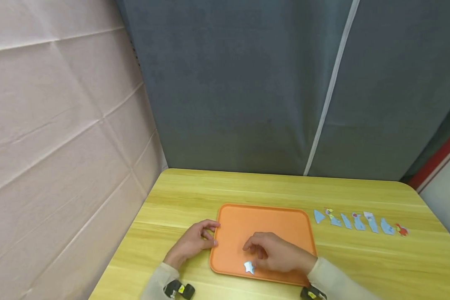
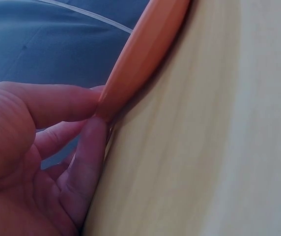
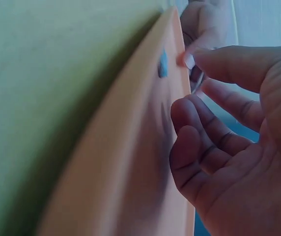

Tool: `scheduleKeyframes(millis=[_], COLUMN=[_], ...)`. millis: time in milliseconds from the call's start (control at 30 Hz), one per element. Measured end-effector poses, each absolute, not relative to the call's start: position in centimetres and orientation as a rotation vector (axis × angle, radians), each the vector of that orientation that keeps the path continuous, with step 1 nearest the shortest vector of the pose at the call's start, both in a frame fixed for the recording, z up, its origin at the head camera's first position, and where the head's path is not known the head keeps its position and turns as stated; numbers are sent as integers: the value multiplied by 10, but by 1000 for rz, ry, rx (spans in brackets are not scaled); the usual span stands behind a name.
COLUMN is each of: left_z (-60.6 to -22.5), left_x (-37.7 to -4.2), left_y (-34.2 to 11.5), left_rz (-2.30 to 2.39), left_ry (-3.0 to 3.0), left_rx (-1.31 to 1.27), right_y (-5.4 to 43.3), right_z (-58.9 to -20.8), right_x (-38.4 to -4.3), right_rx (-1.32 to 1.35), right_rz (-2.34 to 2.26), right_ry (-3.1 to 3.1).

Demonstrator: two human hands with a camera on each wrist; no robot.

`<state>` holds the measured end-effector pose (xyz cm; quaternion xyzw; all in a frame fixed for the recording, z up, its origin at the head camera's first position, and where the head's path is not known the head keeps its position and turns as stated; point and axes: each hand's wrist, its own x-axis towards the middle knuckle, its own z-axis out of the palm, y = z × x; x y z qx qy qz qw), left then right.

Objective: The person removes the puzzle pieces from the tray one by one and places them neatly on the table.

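Note:
An orange tray (image 1: pixel 262 216) lies on the wooden table. At its left rim is my left hand (image 1: pixel 191 243); in the left wrist view its thumb and a finger hold the rim (image 2: pixel 143 54). Above the tray's lower middle hovers my right hand (image 1: pixel 275 252), with loosely bent fingers and a gap between thumb and fingertips, holding nothing. One small pale blue, shiny cutout piece (image 1: pixel 249 267) lies on the tray near its front edge, just left of the right thumb. The right wrist view shows that piece (image 3: pixel 163 64) edge-on, apart from the fingers.
Right of the tray, a row of several flat cutout pieces (image 1: pixel 359 222) lies on the table (image 1: pixel 195 191), mostly pale blue, with a red one (image 1: pixel 402 229) at the end. A grey curtain (image 1: pixel 228 91) stands behind, and white cloth (image 1: pixel 60 146) hangs at the left.

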<state>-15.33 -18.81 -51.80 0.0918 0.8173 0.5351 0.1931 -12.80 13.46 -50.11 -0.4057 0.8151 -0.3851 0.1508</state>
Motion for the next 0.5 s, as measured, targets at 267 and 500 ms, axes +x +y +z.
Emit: scheduleKeyframes(millis=[267,500], left_z=[-518,-518], left_x=[-154,-154], left_y=[-188,-189], left_rz=[1501,1496], left_ry=[2291,2297], left_rx=[258,257], right_y=[130,126], right_z=[-509,-509], right_x=[-123,-121], right_rx=[-1204,-1239], right_rz=[-1069,-1013], right_ry=[2347,2351])
